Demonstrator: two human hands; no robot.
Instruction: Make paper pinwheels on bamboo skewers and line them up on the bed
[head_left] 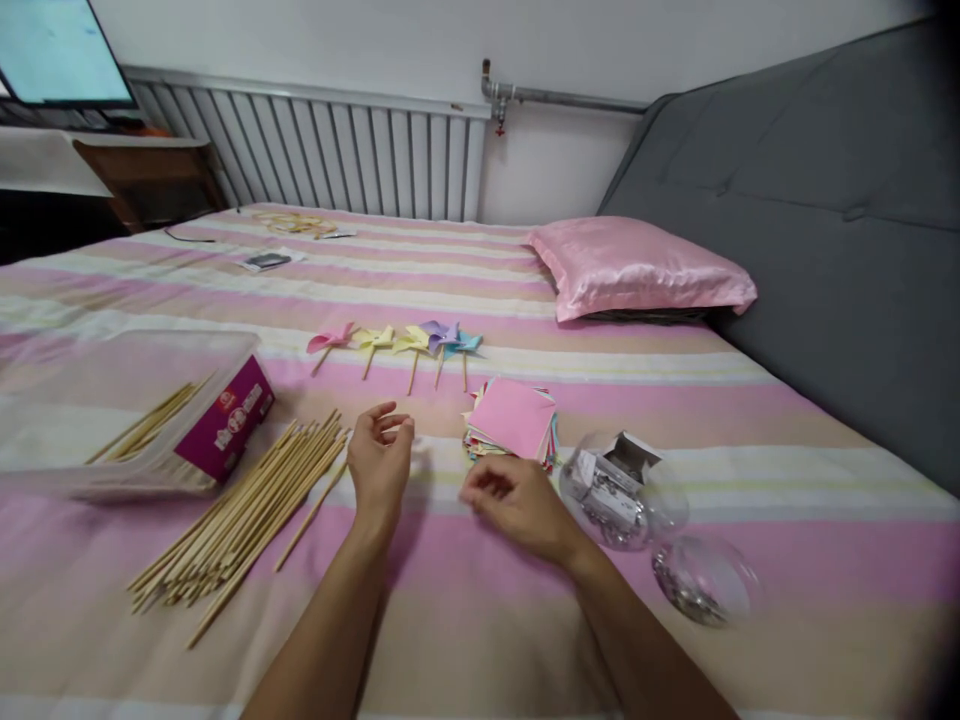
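Observation:
My left hand (380,460) is raised over the striped bedspread, thumb and fingers loosely bent and apart, with nothing visible in it. To its left lies a pile of wooden sticks (247,510), one single stick (311,515) apart from the rest. My right hand (521,500) is curled, its fingertips drawn together near the thumb; whether anything small is between them is hidden. Just beyond it sits a stack of square coloured papers (514,415), pink on top. Several paper pinwheels (412,340) on short sticks lie in a row farther back.
A clear plastic tub (172,345) with more sticks lies at left. On the right, a round clear container (600,500) holds small metal pieces and a little box, beside a second clear dish (705,580). A pink pillow (637,265) rests against the grey headboard (795,180).

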